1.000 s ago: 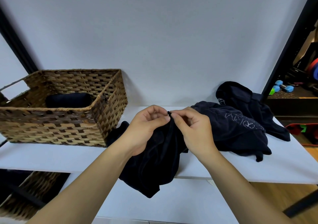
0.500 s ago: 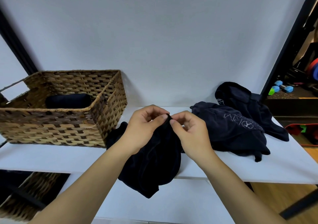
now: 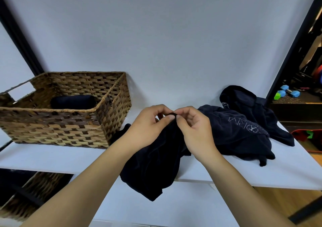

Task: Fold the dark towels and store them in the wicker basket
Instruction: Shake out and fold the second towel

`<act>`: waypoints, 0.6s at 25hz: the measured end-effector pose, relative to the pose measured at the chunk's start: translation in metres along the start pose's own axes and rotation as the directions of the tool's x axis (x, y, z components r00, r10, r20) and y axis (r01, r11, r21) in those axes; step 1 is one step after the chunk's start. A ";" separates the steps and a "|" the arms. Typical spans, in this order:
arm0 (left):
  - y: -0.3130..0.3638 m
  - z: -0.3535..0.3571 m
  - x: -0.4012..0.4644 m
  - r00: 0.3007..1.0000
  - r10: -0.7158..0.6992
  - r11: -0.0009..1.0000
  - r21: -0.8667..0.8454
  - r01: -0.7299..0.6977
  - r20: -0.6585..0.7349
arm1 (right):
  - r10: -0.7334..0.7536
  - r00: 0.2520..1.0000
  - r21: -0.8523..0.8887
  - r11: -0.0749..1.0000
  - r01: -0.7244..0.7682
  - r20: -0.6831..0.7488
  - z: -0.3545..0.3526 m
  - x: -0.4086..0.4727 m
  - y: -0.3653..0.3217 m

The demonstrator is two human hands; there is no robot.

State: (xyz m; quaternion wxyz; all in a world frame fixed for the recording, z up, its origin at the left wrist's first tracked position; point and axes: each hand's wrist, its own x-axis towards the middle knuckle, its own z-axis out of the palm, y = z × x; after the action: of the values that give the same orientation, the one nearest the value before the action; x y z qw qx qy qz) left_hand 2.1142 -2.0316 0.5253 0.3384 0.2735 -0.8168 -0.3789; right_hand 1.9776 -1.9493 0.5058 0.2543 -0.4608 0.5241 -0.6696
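- Right now I think I am at the start of folding one dark towel [image 3: 156, 158]. I am looking for its edge or corner.
- My left hand [image 3: 149, 124] and my right hand [image 3: 193, 129] sit close together, with their fingertips almost touching. Both pinch the same small bit of cloth at the top of the towel.
- From that pinch the towel hangs down in a bunch. It goes over the front edge of the white bench [image 3: 52, 157] and dangles below it, between my two arms.
- Next, I think I must slide my hands apart along the edge so the towel opens out flat. Then I can fold it.
- More dark towels [image 3: 238, 131] lie in a messy pile on the bench, just to the right of my right hand. I guess they wait their turn.
- On the bench to my left sits the wicker basket [image 3: 69, 127]. One folded dark towel [image 3: 73, 101] is inside it already.
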 end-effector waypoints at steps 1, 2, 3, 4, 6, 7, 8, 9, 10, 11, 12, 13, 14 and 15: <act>0.004 -0.004 0.005 0.999 0.038 0.998 0.055 -0.037 -0.018 | 0.009 1.000 -0.005 1.000 -0.009 -0.001 0.000 0.002 0.000; 0.009 -0.009 0.011 0.997 0.068 0.994 0.090 -0.064 -0.040 | 0.034 0.999 -0.006 0.999 -0.034 0.025 0.001 0.003 0.000; 0.015 -0.014 0.016 0.994 0.085 0.991 0.109 -0.077 -0.070 | 0.064 0.994 -0.015 0.998 -0.062 0.087 0.002 0.004 0.000; 0.022 -0.020 0.023 0.990 0.093 0.990 0.118 -0.080 -0.107 | 0.096 0.981 -0.055 0.995 -0.088 0.166 0.004 0.005 0.002; 0.033 -0.037 0.039 0.977 0.085 0.990 0.125 -0.062 -0.195 | 0.184 0.936 -0.234 0.965 -0.115 0.300 0.004 0.005 0.011; 0.038 -0.047 0.046 0.967 0.083 0.990 0.127 -0.054 -0.240 | 0.215 0.921 -0.347 0.933 -0.096 0.324 0.002 0.005 0.016; 0.042 -0.060 0.053 0.953 0.088 0.990 0.131 -0.051 -0.291 | 0.229 0.920 -0.449 0.891 -0.067 0.318 -0.001 0.007 0.019; 0.047 -0.076 0.060 0.932 0.103 0.988 0.141 -0.056 -0.349 | 0.229 0.927 -0.531 0.847 -0.040 0.296 -0.005 0.012 0.019; 0.048 -0.089 0.067 0.908 0.107 0.988 0.145 -0.052 -0.404 | 0.236 0.934 -0.591 0.806 -0.035 0.266 -0.013 0.017 0.021; 0.050 -0.105 0.073 0.881 0.113 0.987 0.152 -0.047 -0.460 | 0.231 0.942 -0.632 0.774 -0.028 0.242 -0.021 0.025 0.017; 0.051 -0.121 0.077 0.853 0.113 0.987 0.158 -0.036 -0.509 | 0.221 0.951 -0.660 0.751 -0.024 0.218 -0.030 0.034 0.012; 0.052 -0.135 0.080 0.829 0.102 0.988 0.154 -0.019 -0.550 | 0.208 0.958 -0.677 0.736 -0.020 0.197 -0.040 0.043 0.004; 0.051 -0.149 0.083 0.804 0.087 0.990 0.144 -0.001 -0.589 | 0.190 0.965 -0.691 0.723 -0.014 0.179 -0.051 0.052 -0.003; 0.049 -0.162 0.084 0.783 0.068 0.992 0.126 0.013 -0.618 | 0.176 0.971 -0.692 0.722 -0.014 0.164 -0.061 0.060 -0.010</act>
State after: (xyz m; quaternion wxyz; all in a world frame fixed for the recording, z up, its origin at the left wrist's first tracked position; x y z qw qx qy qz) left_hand 2.1755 -2.1335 0.6721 0.5762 0.3915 -0.6855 -0.2114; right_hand 1.8984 -1.9673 0.5350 0.1563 -0.5649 0.7260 -0.3596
